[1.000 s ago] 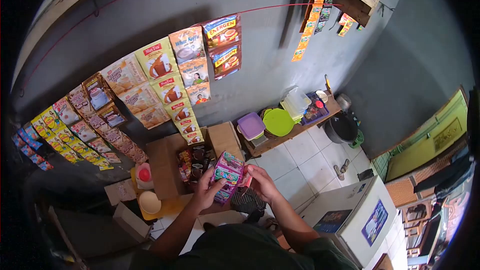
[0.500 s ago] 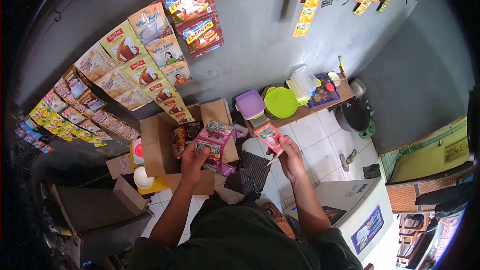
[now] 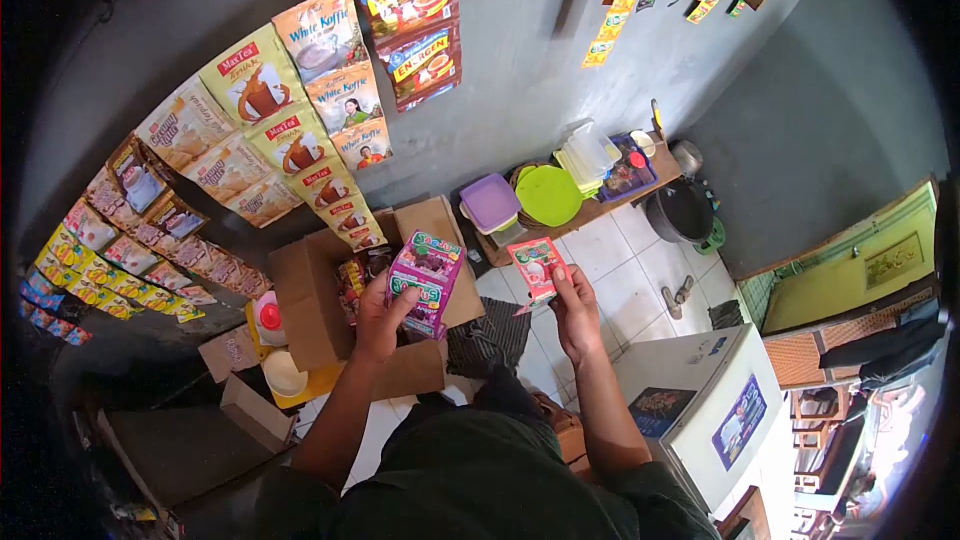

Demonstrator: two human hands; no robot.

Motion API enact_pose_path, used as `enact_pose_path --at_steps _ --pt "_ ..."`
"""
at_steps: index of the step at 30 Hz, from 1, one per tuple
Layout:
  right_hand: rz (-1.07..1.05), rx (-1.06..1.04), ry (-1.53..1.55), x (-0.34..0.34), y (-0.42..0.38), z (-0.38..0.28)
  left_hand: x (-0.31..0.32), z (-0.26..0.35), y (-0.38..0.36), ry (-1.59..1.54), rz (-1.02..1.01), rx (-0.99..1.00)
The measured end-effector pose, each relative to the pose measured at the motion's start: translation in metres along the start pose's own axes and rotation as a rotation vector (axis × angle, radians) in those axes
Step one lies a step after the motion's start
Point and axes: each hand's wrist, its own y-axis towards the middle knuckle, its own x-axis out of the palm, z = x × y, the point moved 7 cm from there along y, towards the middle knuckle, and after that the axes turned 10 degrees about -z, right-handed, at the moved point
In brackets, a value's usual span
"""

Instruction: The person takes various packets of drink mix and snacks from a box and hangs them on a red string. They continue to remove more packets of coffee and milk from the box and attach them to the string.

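Note:
My left hand (image 3: 380, 318) is closed on purple sachets (image 3: 428, 275), thumb on their front, above an open cardboard box (image 3: 312, 298) that holds more packets. To the right, my right hand (image 3: 577, 320) pinches a red-pink sachet (image 3: 537, 270) by its right edge. The two hands are apart, with both sachet fronts facing up toward me. A dark striped cloth (image 3: 488, 338) lies on the floor below, between the hands.
Strips of drink sachets (image 3: 265, 90) hang along the wall at the left. A low shelf (image 3: 580, 219) bears a purple lid, a green plate (image 3: 548, 196) and containers. A black bucket (image 3: 680, 210) stands beyond it. A white fridge (image 3: 700, 395) is at the lower right.
The view has shifted slightly. The purple sachets are turned more squarely to the camera, and the red-pink sachet is held more upright. Both hands keep their hold.

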Motion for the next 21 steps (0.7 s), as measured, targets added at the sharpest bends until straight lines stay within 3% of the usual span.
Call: enact_pose_path --at_steps 9,12,15,17,21 --pt "0.042 0.053 -0.059 -0.029 -0.004 0.006 0.017 -0.022 0.012 -0.024 -0.035 -0.063" --pt "-0.041 0.037 -0.038 -0.028 0.010 -0.006 0.031 -0.018 0.023 -0.059 -0.004 -0.031" --pt "-0.182 0.040 0.013 -0.024 0.036 -0.024 0.048 0.003 0.037 0.089 0.020 0.134" --pt "-0.269 0.031 0.064 -0.028 0.053 -0.037 0.062 -0.003 0.047 -0.018 0.018 0.025" --pt "-0.363 -0.009 0.028 -0.048 0.089 -0.060 0.090 -0.005 0.074 0.019 0.094 0.110"
